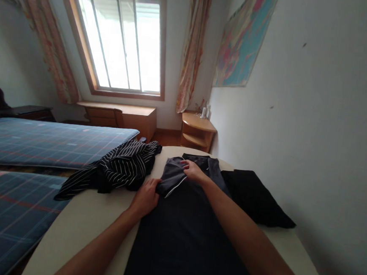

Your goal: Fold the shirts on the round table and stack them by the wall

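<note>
A dark navy shirt [188,235] with grey sleeves and thin white trim lies spread on the pale round table [96,221]. One of its sleeves [172,174] is folded in over the body. My left hand [148,196] is closed at the left edge of the shirt, fingers on the cuff end of that sleeve. Farther up, my right hand [194,171] pinches the sleeve's upper part near the collar. The fingertips of both hands are partly hidden by the cloth and by the hands themselves.
A black-and-white striped garment [126,162] is heaped at the table's left edge. Black folded cloth [255,196] lies right of the shirt, near the wall. Beds with blue plaid covers [52,144] stand left; a corner shelf [200,122] is beyond the table.
</note>
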Tool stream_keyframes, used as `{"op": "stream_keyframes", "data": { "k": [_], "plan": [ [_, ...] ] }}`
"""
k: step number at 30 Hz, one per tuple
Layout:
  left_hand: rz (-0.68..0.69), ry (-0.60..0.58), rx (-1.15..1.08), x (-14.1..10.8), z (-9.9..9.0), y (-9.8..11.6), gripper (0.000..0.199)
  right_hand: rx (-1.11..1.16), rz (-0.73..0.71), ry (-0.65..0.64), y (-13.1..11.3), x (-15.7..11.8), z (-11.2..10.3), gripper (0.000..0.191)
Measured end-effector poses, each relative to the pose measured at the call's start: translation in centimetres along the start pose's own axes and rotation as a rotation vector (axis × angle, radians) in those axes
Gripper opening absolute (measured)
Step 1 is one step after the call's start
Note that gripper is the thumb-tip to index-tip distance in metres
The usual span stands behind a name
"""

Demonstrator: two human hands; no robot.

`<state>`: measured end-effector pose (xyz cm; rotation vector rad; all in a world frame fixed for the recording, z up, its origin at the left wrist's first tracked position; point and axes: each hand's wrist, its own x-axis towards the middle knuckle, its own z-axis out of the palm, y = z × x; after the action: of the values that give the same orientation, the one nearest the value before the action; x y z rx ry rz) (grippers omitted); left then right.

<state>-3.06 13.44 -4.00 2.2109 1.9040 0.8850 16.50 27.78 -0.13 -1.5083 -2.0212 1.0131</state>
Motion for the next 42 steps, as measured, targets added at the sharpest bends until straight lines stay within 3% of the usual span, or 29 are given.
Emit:
{"op": "stream_keyframes", "data": {
  "k": [5, 15, 25, 36, 42],
  "plan": [
    [0.040, 0.030, -0.040, -0.3, 0.2, -0.3, 0.040, -0.313, -0.092, 0.021, 0.5, 0.2, 0.5, 0.041],
    [-0.043, 0.068, -0.083, -0.3, -0.2, -0.8, 0.027, -0.368, -0.084, 0.131, -2.7, 4.3, 3.7, 0.039],
    [-0.094, 0.064, -0.032, 0.3, 0.5, -1.3, 0.024, -0.263, 0.086, 0.166, -3.9, 8.5, 5.2, 0.033],
    [-0.108, 0.102, -0.086, 0.3, 0.5, -1.4, 0.030, -0.002, -0.040, 0.205, -2.8, 10.9, 6.2, 0.032],
    [-0.107, 0.074, -0.099, 0.3, 0.6, -1.4, 0.029, 0.031, -0.116, 0.241, -2.5, 10.5, 5.4, 0.036]
  ]
}}
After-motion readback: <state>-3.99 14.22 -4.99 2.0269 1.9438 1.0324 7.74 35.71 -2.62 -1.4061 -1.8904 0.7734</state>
